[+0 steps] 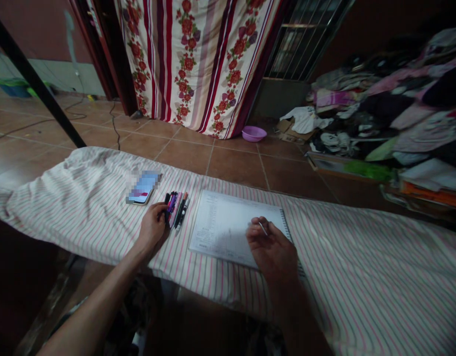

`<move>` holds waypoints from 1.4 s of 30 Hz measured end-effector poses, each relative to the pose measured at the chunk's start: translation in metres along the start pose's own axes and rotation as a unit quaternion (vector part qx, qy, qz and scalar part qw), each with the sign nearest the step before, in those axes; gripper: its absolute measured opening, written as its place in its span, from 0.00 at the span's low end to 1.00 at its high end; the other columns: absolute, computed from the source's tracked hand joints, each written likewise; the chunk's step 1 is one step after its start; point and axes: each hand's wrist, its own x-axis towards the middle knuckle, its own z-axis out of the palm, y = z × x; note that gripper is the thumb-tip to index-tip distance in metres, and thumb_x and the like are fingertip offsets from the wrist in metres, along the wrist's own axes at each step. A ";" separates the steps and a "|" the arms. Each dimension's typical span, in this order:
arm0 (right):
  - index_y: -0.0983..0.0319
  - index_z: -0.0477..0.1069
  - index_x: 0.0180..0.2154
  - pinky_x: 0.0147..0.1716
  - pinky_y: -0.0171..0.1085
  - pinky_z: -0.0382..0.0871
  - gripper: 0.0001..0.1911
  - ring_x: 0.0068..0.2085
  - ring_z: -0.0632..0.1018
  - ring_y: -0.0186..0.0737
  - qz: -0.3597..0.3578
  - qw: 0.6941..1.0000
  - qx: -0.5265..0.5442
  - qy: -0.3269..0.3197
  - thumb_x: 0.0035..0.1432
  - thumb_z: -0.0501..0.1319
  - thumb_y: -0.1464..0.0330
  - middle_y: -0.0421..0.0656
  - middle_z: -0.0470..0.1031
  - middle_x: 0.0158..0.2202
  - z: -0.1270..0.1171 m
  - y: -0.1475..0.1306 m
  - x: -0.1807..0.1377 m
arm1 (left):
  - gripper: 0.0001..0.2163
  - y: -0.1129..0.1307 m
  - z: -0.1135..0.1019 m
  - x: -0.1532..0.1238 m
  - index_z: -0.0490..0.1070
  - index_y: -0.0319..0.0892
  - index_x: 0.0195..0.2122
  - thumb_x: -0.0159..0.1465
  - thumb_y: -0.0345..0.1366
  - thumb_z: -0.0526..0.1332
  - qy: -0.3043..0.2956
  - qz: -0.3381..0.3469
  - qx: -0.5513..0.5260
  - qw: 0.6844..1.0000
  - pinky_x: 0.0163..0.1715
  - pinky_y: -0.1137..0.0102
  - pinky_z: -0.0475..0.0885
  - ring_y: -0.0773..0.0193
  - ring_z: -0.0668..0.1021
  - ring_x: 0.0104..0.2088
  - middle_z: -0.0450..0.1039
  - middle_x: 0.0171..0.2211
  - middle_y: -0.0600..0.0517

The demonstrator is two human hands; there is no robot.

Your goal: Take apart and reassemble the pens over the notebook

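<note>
Pens (176,211) lie between phone (144,187) and notebook (220,222).

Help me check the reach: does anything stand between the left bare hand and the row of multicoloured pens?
Nothing visible does: the left hand is at the left edge of the pens; the flat, blue-screened phone lies farther forward.

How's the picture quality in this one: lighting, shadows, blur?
Head view: dim overall, with dark lower corners; head view: the right hand is in shade, with a soft shadow beside it on the spiral notebook; head view: blocky pixelation covers parts of the phone; head view: the heap of clothes looks soft and smeared.
</note>
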 end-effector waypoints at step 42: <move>0.66 0.69 0.30 0.24 0.28 0.72 0.03 0.26 0.71 0.28 0.001 1.000 -0.015 -0.004 0.49 0.60 0.75 0.42 0.70 0.31 0.001 0.000 -0.002 | 0.17 0.016 -0.025 0.024 0.71 0.42 0.46 0.56 0.36 0.54 -0.155 -0.147 0.167 0.963 0.31 0.71 0.67 0.59 0.77 0.37 0.78 0.36 0.49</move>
